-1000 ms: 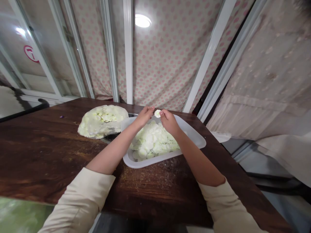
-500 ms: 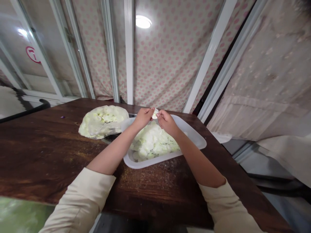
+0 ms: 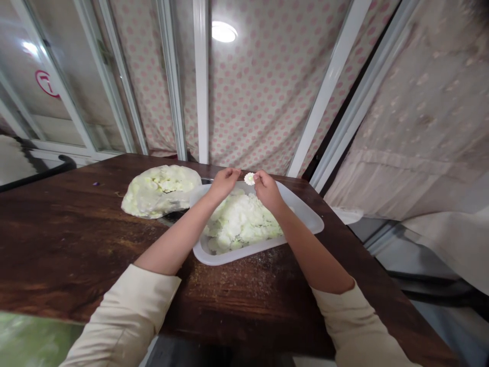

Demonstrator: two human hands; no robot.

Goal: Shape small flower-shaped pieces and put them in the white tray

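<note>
A small white flower [image 3: 249, 178] with scalloped edges and a yellow-green centre is pinched in my right hand [image 3: 267, 189], above the far rim of a white plastic tray [image 3: 311, 220]. My left hand [image 3: 224, 182] is closed in a pinch just left of the flower, apart from it. Whether anything thin is between its fingertips is too small to make out. Below both hands, a heap of white and pale green flower pieces [image 3: 244, 221] fills the middle of the tray. My left forearm crosses over the tray's left side.
A clear plastic bag [image 3: 143, 201] of similar white and pale green pieces lies left of the tray. Dust and crumbs are scattered on the dark wooden table [image 3: 244, 290]. Behind stand framed glass panels with a pink-dotted curtain [image 3: 267, 102]. Something green [image 3: 34, 339] shows at the lower left.
My hands have moved slightly apart. The flower, earlier held between both hands, is now in my right hand only, with its round face visible.
</note>
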